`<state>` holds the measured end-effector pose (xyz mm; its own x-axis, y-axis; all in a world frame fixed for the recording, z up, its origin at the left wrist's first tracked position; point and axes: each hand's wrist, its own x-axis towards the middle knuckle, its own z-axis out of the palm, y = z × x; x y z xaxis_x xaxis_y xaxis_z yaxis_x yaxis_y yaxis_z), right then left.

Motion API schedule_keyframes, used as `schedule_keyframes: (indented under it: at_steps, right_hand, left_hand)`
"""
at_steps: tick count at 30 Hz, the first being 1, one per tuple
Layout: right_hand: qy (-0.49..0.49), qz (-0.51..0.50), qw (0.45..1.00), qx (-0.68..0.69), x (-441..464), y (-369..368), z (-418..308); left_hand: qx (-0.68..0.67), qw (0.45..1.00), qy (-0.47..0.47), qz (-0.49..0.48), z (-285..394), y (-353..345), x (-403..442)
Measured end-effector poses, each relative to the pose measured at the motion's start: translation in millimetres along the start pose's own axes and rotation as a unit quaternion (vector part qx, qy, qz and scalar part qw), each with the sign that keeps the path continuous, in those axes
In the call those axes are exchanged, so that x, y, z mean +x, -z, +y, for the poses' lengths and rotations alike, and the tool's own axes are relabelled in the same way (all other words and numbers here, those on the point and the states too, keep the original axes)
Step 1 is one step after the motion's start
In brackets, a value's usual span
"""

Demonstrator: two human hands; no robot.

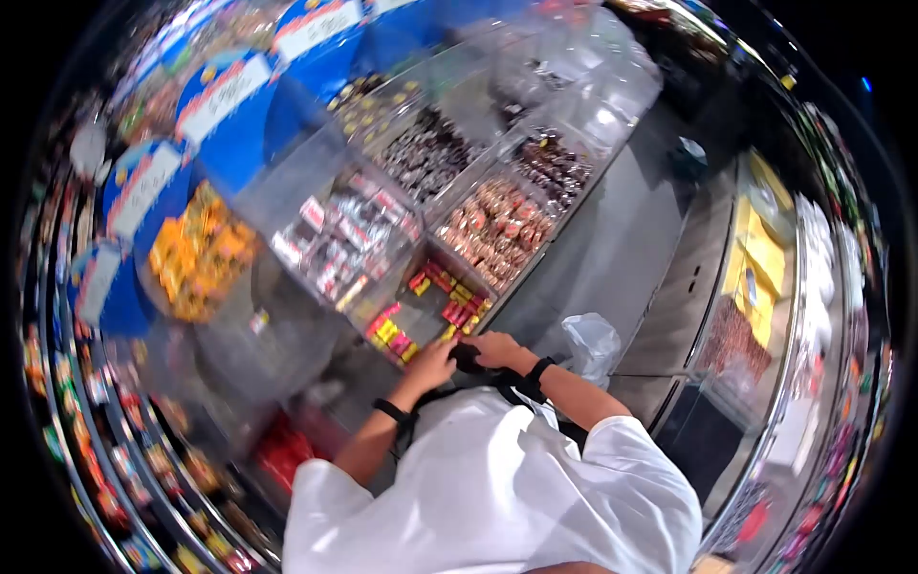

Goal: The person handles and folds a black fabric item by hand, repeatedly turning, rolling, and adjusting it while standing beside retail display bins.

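Observation:
My left hand [430, 365] and my right hand [497, 351] are close together at the near edge of a clear candy bin [418, 318]. Between them is a small black item [467, 358], too small and blurred to name; the fingers of both hands are bent around its sides. Red and yellow wrapped candies [390, 332] lie in the bin just beyond my hands. Both wrists wear black bands. Beyond that bin are bins of brown-pink wrapped candies [492, 230] and of white and red packets [346, 235].
Orange packets [199, 253] fill a round bin at the left, beside blue signs [229, 110]. A clear plastic bag [591, 344] hangs right of my right hand. Shelves with packed goods curve along both sides. Grey floor [612, 225] shows beyond the bins.

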<state>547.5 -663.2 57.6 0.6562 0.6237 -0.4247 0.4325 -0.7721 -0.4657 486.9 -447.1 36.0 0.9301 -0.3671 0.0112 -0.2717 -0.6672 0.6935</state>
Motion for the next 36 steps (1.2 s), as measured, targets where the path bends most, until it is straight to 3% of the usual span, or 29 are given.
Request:
schedule_keyframes:
  at_steps: [2,4,5,6,8,10,13,16,19,22,28,36]
  right_hand:
    - [0.006,-0.006,1.000,-0.029,-4.3,15.2,7.5]
    - [-0.015,0.025,0.995,-0.095,-5.2,32.4,26.0]
    - [-0.034,0.040,0.994,-0.091,-3.9,43.6,40.0]
    - [-0.054,0.052,0.993,-0.089,-3.0,54.5,54.0]
    - [-0.043,0.075,0.992,-0.096,-0.7,78.5,81.0]
    - [-0.007,0.066,0.991,-0.114,7.8,84.2,110.7]
    - [0.029,0.014,0.993,-0.109,7.9,110.7,123.7]
    - [0.055,0.005,0.996,-0.074,21.5,137.1,143.4]
    - [0.140,0.114,0.984,0.006,44.6,166.2,150.4]
    - [0.156,0.195,0.968,0.041,76.1,205.2,125.6]
    - [0.167,0.290,0.940,0.064,147.9,238.7,71.5]
    - [0.185,0.280,0.942,0.021,179.6,221.2,10.7]
  left_hand:
    - [-0.189,0.979,0.064,-0.050,38.8,68.6,9.2]
    - [-0.254,0.965,0.047,-0.038,65.1,140.3,13.9]
    - [-0.127,0.990,0.004,0.053,62.9,166.0,13.2]
    - [-0.119,0.981,-0.014,0.149,57.9,184.8,14.2]
    - [-0.122,0.961,0.036,0.245,59.1,229.9,6.4]
    - [-0.096,0.931,0.019,0.353,83.5,268.6,-6.8]
    - [-0.076,0.866,-0.170,0.465,154.8,307.6,-16.7]
    - [-0.016,0.852,-0.210,0.479,215.6,324.0,-27.9]
    - [-0.018,0.846,-0.248,0.472,258.7,311.1,-14.3]
    - [-0.028,0.839,-0.281,0.465,281.1,302.9,7.7]
    - [-0.042,0.833,-0.296,0.466,300.1,292.9,21.8]
    - [-0.070,0.819,-0.327,0.467,292.9,300.8,27.2]
